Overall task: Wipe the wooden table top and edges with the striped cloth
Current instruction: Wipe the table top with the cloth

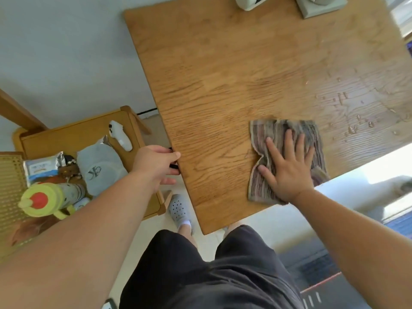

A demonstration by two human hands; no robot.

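Two hands are at one table (223, 74). The right hand (289, 170) lies flat with fingers spread, pressing one striped cloth (278, 132) onto the top near the front edge. The left hand (156, 163) curls around the table's left edge, thumb on top. Water droplets (356, 126) bead just beyond the cloth.

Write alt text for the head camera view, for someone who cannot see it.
Seen from above, a person's right hand presses a striped cloth flat on a wooden table, near its edge. The left hand holds the table's left edge; water droplets lie beside the cloth.
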